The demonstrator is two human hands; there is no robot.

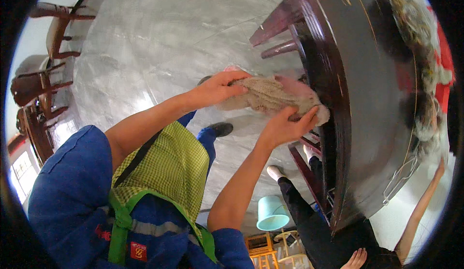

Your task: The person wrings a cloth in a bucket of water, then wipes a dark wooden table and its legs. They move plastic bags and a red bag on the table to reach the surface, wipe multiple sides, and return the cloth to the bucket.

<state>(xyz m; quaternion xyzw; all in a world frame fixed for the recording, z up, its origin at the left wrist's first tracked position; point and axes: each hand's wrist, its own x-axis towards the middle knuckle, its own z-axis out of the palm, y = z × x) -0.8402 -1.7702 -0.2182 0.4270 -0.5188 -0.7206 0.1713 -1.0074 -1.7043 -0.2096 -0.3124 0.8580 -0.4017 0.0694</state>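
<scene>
Between my two hands a bunched, fluffy cloth point(268, 95), beige with pink parts, is stretched over the grey floor point(163, 33), beside the edge of a dark wooden table point(337, 98). My left hand point(226, 87) grips its left end, thumb on top. On its right end, close to the table edge, my right hand point(291, 124) has thumb and fingers closed. The cloth's underside is hidden.
Several dark wooden chairs point(32, 85) stand at the left. At the table's far side lies a clear plastic-like bundle point(417, 26). Another person point(308, 218) in black is at lower right, near a light blue bucket point(272, 214) and wooden stools point(262, 251).
</scene>
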